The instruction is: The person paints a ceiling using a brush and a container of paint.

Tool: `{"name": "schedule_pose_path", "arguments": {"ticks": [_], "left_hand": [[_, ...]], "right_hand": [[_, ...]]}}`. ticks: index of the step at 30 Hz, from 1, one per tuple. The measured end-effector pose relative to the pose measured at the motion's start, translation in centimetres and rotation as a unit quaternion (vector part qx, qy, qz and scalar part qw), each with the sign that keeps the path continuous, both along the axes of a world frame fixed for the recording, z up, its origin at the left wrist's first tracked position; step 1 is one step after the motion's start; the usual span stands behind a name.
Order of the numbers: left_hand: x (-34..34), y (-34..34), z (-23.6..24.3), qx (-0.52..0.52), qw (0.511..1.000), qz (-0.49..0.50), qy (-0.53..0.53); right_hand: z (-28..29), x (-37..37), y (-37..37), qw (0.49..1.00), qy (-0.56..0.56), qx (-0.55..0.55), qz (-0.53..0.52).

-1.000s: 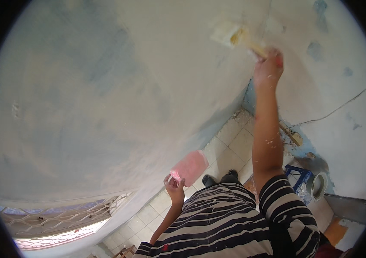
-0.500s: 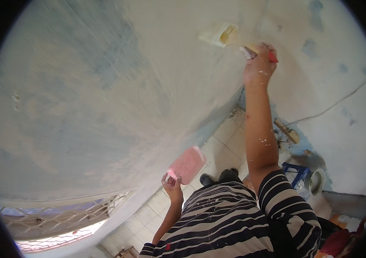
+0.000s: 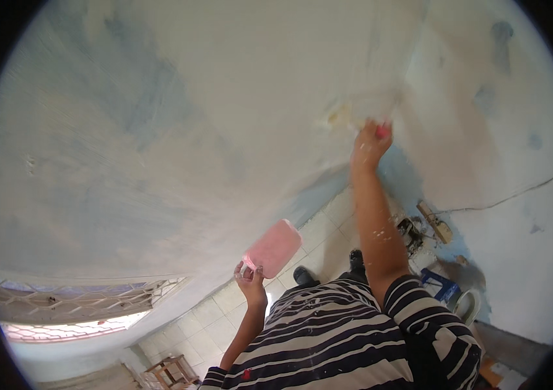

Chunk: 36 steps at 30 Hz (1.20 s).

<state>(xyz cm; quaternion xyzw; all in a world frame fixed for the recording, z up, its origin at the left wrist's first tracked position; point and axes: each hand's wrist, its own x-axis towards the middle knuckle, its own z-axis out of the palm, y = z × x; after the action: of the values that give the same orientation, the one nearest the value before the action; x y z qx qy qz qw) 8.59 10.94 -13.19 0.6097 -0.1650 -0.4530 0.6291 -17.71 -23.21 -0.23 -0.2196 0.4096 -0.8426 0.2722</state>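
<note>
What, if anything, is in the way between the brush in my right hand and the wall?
Nothing visible. The brush, blurred in your right hand, is at or near the pale wall, with nothing showing between them. Your left hand holds the pink container lower down and to the left, apart from the brush.

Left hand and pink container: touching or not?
Touching. The head view shows the left hand gripping the pink container, its digits pressed on the near end.

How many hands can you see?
2. The left hand holds a pink container; the right hand, raised by the wall, holds a blurred brush-like tool. No others show.
</note>
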Motion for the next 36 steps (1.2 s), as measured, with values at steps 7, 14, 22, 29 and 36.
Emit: {"name": "schedule_pose_path", "arguments": {"ticks": [7, 14, 22, 29, 36], "left_hand": [[-7.0, -4.4, 3.2, -0.041, 0.998, 0.046, 0.016], [-13.1, -7.1, 5.7, -0.081, 0.982, 0.132, 0.106], [-20.1, -13.7, 11.7, -0.168, 0.979, 0.047, 0.102], [-22.0, -15.0, 15.6, -0.212, 0.974, 0.000, 0.076], [-25.1, -15.6, 18.6, -0.195, 0.976, -0.024, -0.093]], "right_hand": [[19.1, -4.5, 0.7, 0.956, -0.130, -0.185, 0.188], [-5.9, -8.6, 1.1, 0.985, -0.008, 0.088, 0.149], [3.7, -18.5, 4.6, 0.963, -0.013, -0.018, 0.269], [10.2, -19.8, 10.3, 0.945, 0.135, -0.162, 0.249], [14.8, -19.8, 9.0, 0.691, 0.589, -0.210, 0.363]]}}
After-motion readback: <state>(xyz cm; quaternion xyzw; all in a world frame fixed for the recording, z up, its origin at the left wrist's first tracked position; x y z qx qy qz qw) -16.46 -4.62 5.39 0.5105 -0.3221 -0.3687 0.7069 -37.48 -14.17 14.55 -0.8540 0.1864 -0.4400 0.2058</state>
